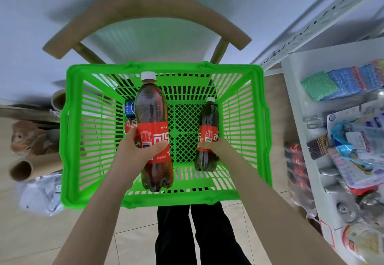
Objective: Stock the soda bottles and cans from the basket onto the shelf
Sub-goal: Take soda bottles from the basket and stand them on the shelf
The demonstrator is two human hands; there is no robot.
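A green plastic basket (pixel 68 140) sits on a chair in front of me. My left hand (pixel 137 150) grips a large cola bottle (pixel 150 106) with a red label and white cap, held upright above the basket. My right hand (pixel 218 148) grips a smaller cola bottle (pixel 208 117) by its red label, lower inside the basket at the right. Behind the large bottle, a blue can (pixel 129 107) and a red can (pixel 129 125) lie at the basket's left side. The white shelf (pixel 299 106) stands to the right.
A wooden chair back (pixel 145 9) curves beyond the basket. The shelf holds coloured sponges (pixel 340 84), packaged goods, cola bottles (pixel 295 160) and cans (pixel 345 212). Cardboard tubes (pixel 22 169) and plastic bags (pixel 39 194) lie on the floor at left. My dark trousers (pixel 193 231) show below.
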